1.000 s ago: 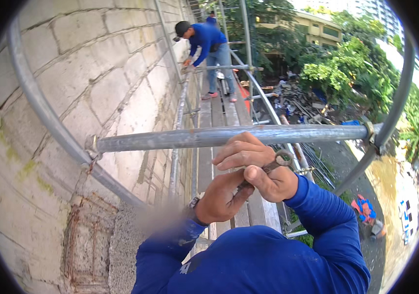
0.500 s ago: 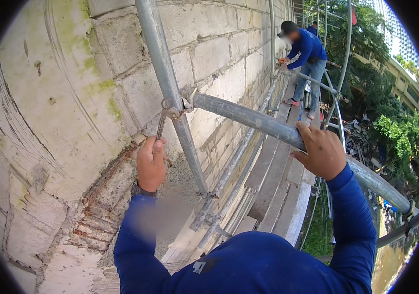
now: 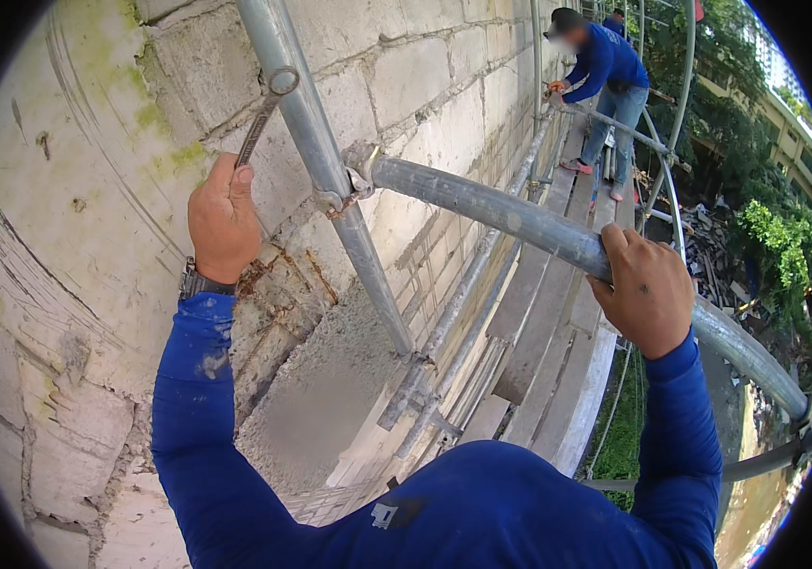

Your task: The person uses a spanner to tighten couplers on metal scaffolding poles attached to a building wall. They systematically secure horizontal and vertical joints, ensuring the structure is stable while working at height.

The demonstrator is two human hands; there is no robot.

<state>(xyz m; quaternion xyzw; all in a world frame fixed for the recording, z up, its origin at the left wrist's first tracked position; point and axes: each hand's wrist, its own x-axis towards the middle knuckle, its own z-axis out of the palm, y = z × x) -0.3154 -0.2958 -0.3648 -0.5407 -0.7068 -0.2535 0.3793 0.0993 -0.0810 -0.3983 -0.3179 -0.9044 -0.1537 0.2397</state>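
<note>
My left hand [image 3: 224, 218] is closed around the handle of a metal wrench [image 3: 258, 121]. The wrench points upward, its ring end over the upright scaffold pole [image 3: 304, 104]; whether it touches the pole I cannot tell. Below that ring, a clamp [image 3: 349, 187] joins the upright to a horizontal scaffold tube [image 3: 491, 211]. My right hand [image 3: 648, 284] is wrapped over this tube, well to the right of the clamp. Its fingertips curl over the tube's upper side.
A block wall [image 3: 415, 85] runs along the left, with a broken rough patch beside the upright. Scaffold planks [image 3: 544, 313] stretch ahead below. On them a co-worker [image 3: 605, 85] in blue bends at another pole. Rubble and trees [image 3: 776, 237] lie down on the right.
My left hand has moved up and left, bringing the wrench off the clamp. My right hand still holds the tube. The whole view has shifted slightly.
</note>
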